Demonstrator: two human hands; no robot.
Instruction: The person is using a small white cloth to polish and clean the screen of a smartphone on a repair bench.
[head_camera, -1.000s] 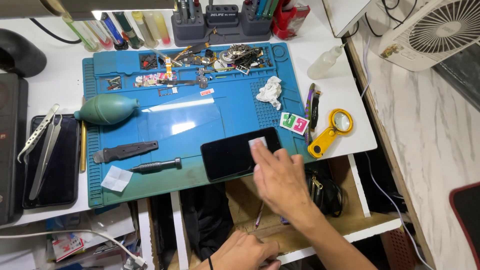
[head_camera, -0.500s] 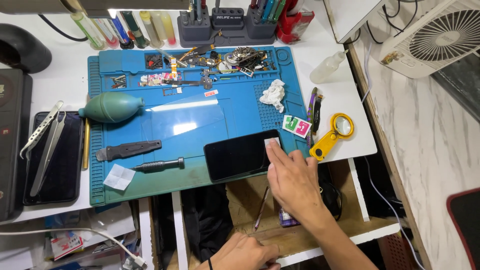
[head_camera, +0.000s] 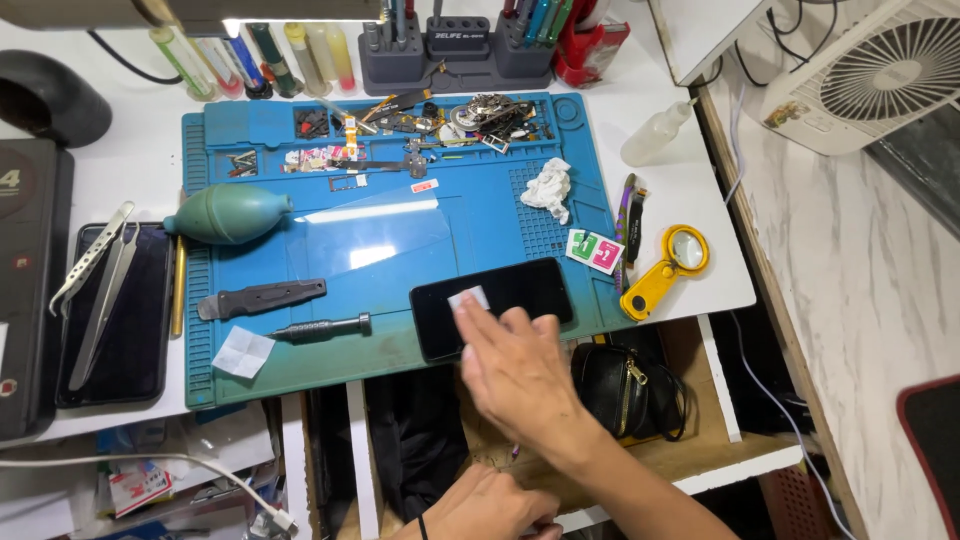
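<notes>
- Your right hand (head_camera: 520, 375) has slid left across the black glossy smartphone (head_camera: 492, 305) since half a second ago, carrying the small white wipe square (head_camera: 468, 298) from the phone's right end to its left-centre; the phone itself has kept its place.
- That phone lies flat, screen up, at the lower edge of the blue silicone work mat (head_camera: 400, 240), just below centre frame, on the white table (head_camera: 690, 180).
- Your right fingers (head_camera: 478, 322) are spread and nearly flat, gripping nothing; only the tips press the wipe onto the glass.
- Your left hand (head_camera: 495, 510) sits at the bottom edge of the frame, loosely curled; I cannot tell whether it holds anything.
- To wipe well, keep the strokes straight and overlapping, end to end, so no strip of glass is missed.
- Keep the pressure on the wipe only; bare fingertips trailing over the glass will probably leave fresh marks.
- Nothing steadies the phone, and it overhangs near the mat's lower edge, so press lightly or bring your left hand up to brace a side.
- Mind the clear glass sheet (head_camera: 370, 235) lying just above the phone on the mat, and the crumpled white tissue (head_camera: 548, 188) to the upper right; don't sweep lint toward either.
</notes>
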